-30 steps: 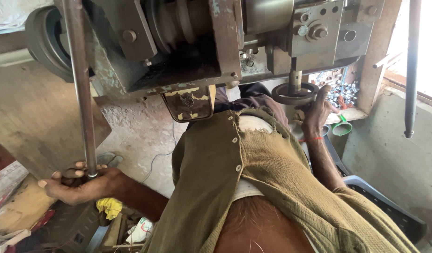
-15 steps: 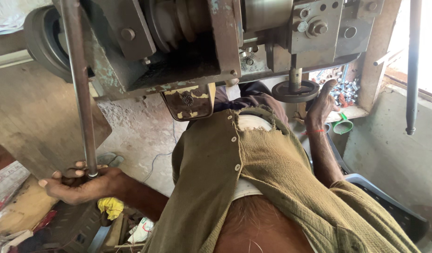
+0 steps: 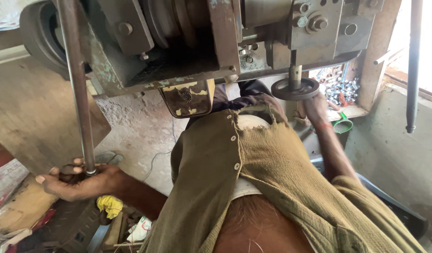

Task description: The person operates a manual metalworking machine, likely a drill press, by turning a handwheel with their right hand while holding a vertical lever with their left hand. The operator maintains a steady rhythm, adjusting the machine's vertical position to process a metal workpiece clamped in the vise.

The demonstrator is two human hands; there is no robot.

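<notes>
— Fingers of the left hand (image 3: pixel 77 180) curl round the knob at the foot of the long steel lever rod (image 3: pixel 77 89), low beside the machine frame (image 3: pixel 178 51).
— And the right hand (image 3: pixel 314 105)?
— Clasping the small handwheel (image 3: pixel 295 88) from below. Both look rigid, heavy, greasy; grip the ends.

The left hand (image 3: pixel 77 180) is reaching out low to the side, arm nearly straight, fingers curling loosely with the thumb spread. The right hand (image 3: pixel 315 107) is stretching forward and up, forearm extended; it is blurred, so its grip seems closed but stays unclear.
</notes>
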